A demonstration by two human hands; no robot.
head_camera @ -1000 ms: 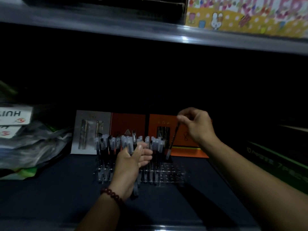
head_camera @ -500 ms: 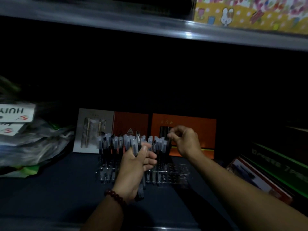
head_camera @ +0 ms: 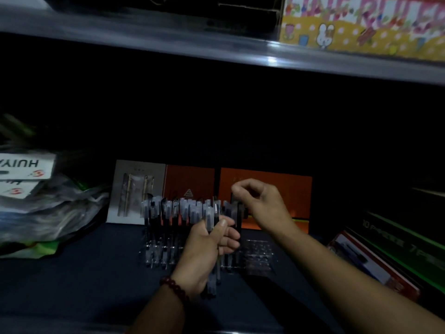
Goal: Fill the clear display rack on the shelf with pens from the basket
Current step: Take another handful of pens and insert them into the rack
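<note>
The clear display rack (head_camera: 259,256) stands on the dark shelf (head_camera: 72,280). Several pens (head_camera: 168,213) with pale caps stand upright in its left and middle parts, while the holes at its right end show bare. My left hand (head_camera: 207,251) grips a bundle of pens (head_camera: 212,283) just in front of the rack. My right hand (head_camera: 263,204) hovers over the rack's right-hand pens with its fingers curled and thumb near forefinger; no pen shows in it. The basket is out of view.
Behind the rack lean a grey pen box (head_camera: 136,191) and two orange boxes (head_camera: 272,189). Plastic-wrapped packs (head_camera: 43,213) lie at the left. Flat boxes (head_camera: 375,261) lie at the right. An upper shelf edge (head_camera: 216,48) runs overhead.
My right hand brought a single pen down from above into the rack's right part and no longer shows it. My left hand stayed in front of the rack with its bundle.
</note>
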